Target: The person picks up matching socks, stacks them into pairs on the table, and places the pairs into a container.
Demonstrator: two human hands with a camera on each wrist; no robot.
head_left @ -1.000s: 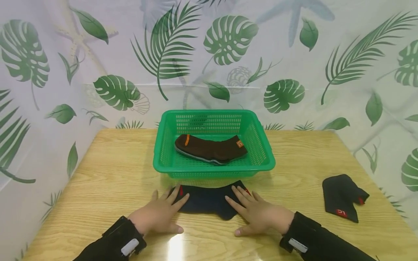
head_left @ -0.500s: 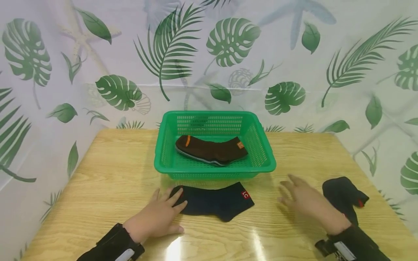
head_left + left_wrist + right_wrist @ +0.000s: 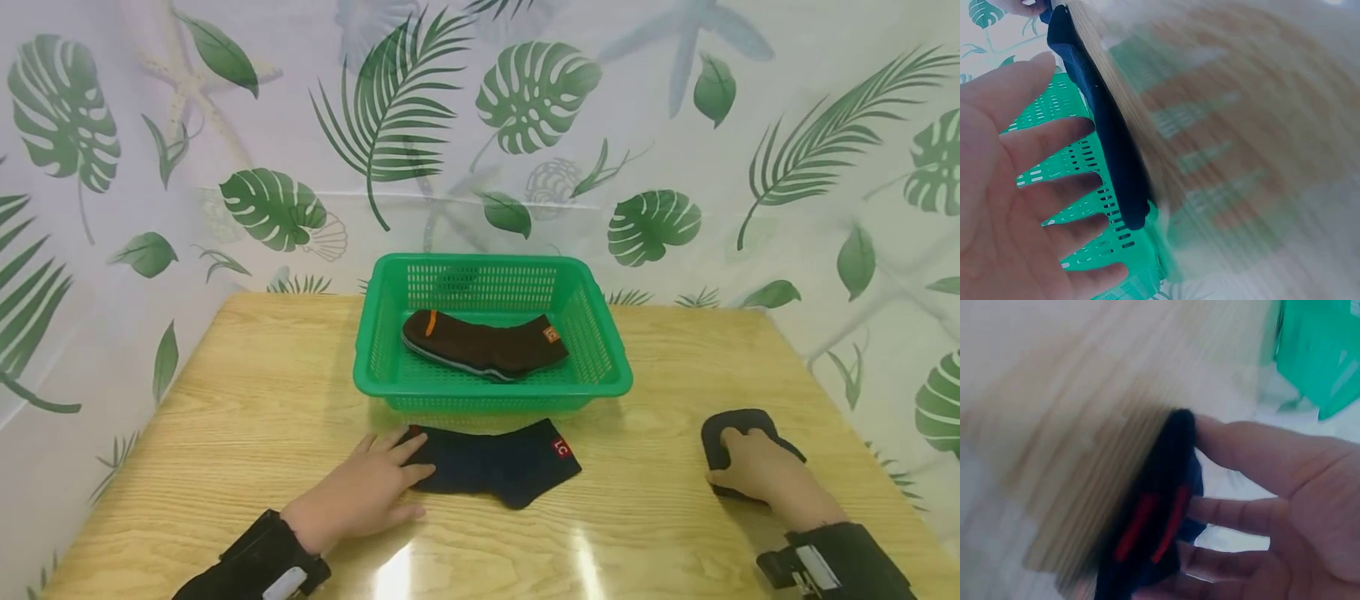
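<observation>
A dark navy sock [image 3: 487, 462] with a red LC label lies flat on the table in front of the green basket. Its toe end is under the fingertips of my left hand [image 3: 363, 492], whose fingers are spread and fairly straight. At the right side of the table, my right hand [image 3: 765, 475] grips a second dark sock [image 3: 738, 421], folded over. Thumb and fingers are both on this sock in the right wrist view, where two red patches [image 3: 1169, 525] show on it. Part of the folded sock is hidden under the hand.
The green plastic basket [image 3: 491, 389] stands at the back middle of the wooden table [image 3: 277, 375]. Brown socks [image 3: 487, 343] with orange marks lie inside it. A leaf-print cloth [image 3: 555, 192] hangs behind the table and along both sides.
My right hand has left the flat sock, moved right and taken hold of the folded sock, which has shifted a little left. My left hand stays at the flat sock's toe.
</observation>
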